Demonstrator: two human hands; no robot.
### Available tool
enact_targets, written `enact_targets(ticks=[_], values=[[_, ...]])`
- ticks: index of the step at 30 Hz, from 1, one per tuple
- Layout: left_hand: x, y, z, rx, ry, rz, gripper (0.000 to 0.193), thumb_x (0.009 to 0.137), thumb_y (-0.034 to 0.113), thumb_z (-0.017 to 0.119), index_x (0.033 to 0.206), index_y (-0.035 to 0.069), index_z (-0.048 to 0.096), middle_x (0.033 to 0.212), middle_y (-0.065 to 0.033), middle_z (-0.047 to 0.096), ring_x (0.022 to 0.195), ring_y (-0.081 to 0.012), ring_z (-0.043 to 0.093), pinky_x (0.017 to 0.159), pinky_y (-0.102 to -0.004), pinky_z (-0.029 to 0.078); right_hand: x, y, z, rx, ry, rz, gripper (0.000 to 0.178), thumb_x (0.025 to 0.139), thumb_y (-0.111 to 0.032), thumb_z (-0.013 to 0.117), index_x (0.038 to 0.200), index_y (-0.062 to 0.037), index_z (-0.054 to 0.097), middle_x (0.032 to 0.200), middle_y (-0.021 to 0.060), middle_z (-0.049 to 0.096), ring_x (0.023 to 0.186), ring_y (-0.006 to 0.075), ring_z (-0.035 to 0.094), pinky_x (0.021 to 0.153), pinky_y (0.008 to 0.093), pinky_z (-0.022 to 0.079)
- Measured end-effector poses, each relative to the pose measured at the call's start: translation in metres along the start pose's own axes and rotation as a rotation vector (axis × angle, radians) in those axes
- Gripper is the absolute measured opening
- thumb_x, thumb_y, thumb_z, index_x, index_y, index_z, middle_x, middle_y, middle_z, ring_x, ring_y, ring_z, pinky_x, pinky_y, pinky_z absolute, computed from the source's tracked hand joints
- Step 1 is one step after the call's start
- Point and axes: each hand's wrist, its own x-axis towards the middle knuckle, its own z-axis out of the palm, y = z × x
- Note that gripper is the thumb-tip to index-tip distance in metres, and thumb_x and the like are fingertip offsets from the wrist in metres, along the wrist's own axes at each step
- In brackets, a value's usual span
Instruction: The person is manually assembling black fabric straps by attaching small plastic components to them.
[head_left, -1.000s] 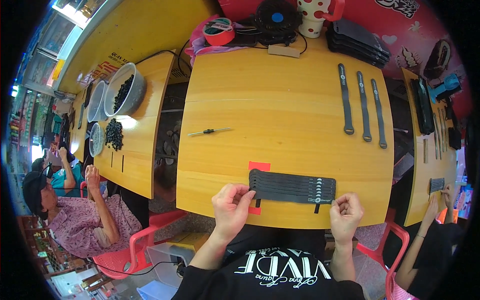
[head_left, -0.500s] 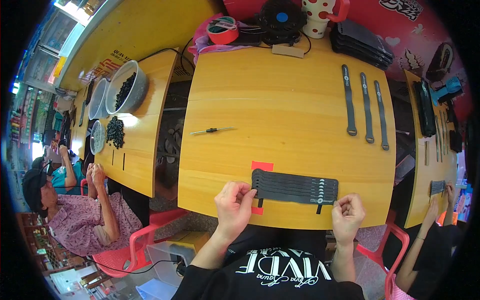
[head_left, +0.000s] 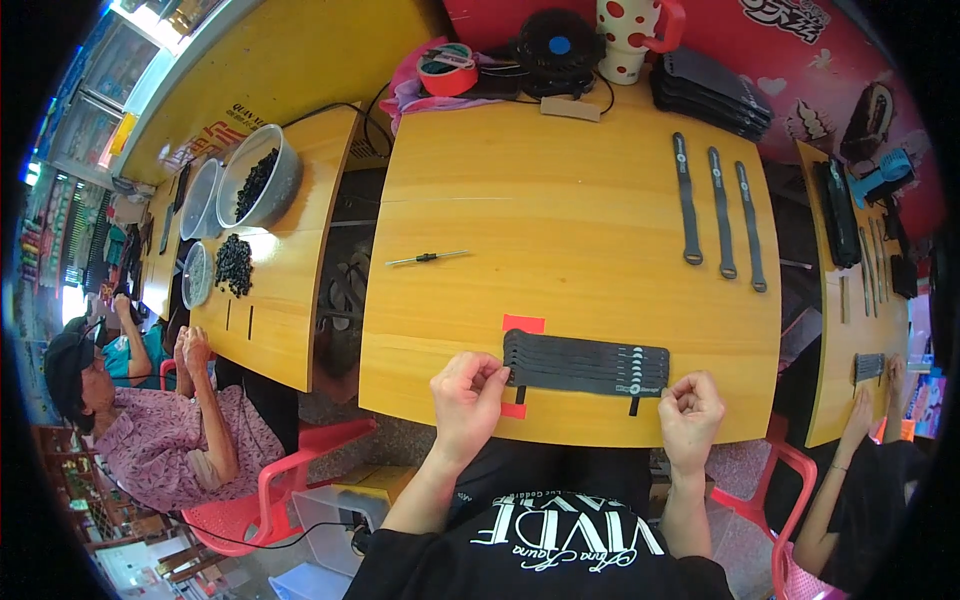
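Note:
Several dark grey straps [head_left: 580,362] lie fanned across the table's near edge, overlapping in rows, with pale round marks toward their right ends. At the left end of the nearest strap, my left hand [head_left: 468,402] pinches the corner between thumb and fingers. My right hand [head_left: 691,418] is closed at the opposite end, thumb against curled fingers. Red tape [head_left: 524,323] shows behind the straps' left end, and a smaller red piece [head_left: 513,411] lies in front of it. Short black strips [head_left: 633,406] stick out from under the near edge.
Three single straps [head_left: 722,215] lie far right, near a stack of dark pouches [head_left: 712,92]. A thin double-ended tool [head_left: 427,257] rests at left. A black fan [head_left: 557,50] and dotted mug [head_left: 627,38] stand at the back. People work at tables on both sides.
The whole view has shifted slightly. Both hands stay at the two ends of the nearest strap, and the straps keep their arrangement.

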Motion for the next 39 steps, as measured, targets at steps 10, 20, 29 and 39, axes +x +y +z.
enact_targets(ticks=[10,20,29,39], values=[[-0.013,-0.010,-0.029,0.151,-0.001,0.296,0.017,0.085,-0.002,0.066,0.102,-0.001,0.067,0.097,-0.0143,0.064,0.084,-0.0273,0.062,0.072,-0.0334,0.049,-0.006,0.005,0.000,0.143,0.005,-0.037,0.017,0.078,0.011,0.065,0.078,-0.0012,0.053,0.068,0.0012,0.054,0.057,0.0048,0.053,0.049,0.0232,0.040],[-0.014,0.003,-0.035,0.769,-0.523,0.574,0.081,0.091,0.067,0.043,0.144,0.005,0.046,0.159,-0.0107,0.031,0.148,-0.0410,0.017,0.112,-0.0552,0.020,-0.050,-0.013,0.012,-0.615,-0.024,-0.704,0.036,0.089,-0.031,0.067,0.115,-0.0050,0.066,0.121,0.0184,0.057,0.106,0.0341,0.056,0.085,0.0433,0.043],[-0.012,-0.006,-0.034,0.879,-0.572,0.540,0.100,0.084,0.080,0.036,0.147,0.002,0.041,0.162,-0.0102,0.025,0.150,-0.0405,0.013,0.114,-0.0565,0.015,-0.043,0.002,-0.014,-0.982,-0.062,-0.568,0.060,0.095,-0.058,0.047,0.131,-0.0121,0.062,0.150,0.0218,0.039,0.133,0.0391,0.036,0.098,0.0516,0.031],[-0.006,-0.005,-0.037,0.949,-0.619,0.494,0.112,0.081,0.084,0.035,0.149,-0.004,0.033,0.164,-0.0159,0.017,0.151,-0.0391,0.011,0.115,-0.0573,0.011,-0.038,-0.010,-0.006,-0.882,-0.152,-0.581,0.062,0.091,-0.058,0.055,0.132,-0.0117,0.061,0.151,0.0189,0.039,0.136,0.0392,0.033,0.099,0.0518,0.030]])
